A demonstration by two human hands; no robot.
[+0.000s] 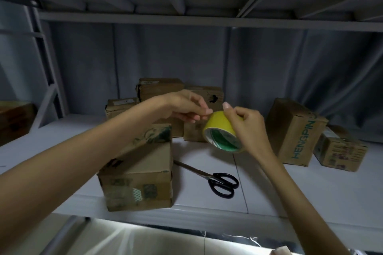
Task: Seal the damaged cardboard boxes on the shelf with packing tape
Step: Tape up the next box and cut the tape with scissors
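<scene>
Tape roll held up at centre frame, above the shelf. My right hand is curled round the roll's right side, thumb up over the top. My left hand pinches at the roll's upper edge with its fingers closed tight; I judge I am picking for the free end. Whether any tape has lifted I cannot tell.

Nearest box sits lower centre-left, partly under my left forearm, its top flaps looking loose, old patches on its front. Scissors lie closed just right of it on the shelf. A torn box stands behind the roll at mid frame; more boxes cluster behind it and at right, including the printed box.

Risks, as judged:
- End splits into a sliver if peeled from one corner only.
- A freed strip folds back and sticks to itself or to my fingers.
- Pulling hard may twist the roll out of my right hand onto the shelf.
- Left forearm may nudge the nearest box when I draw tape out.
</scene>
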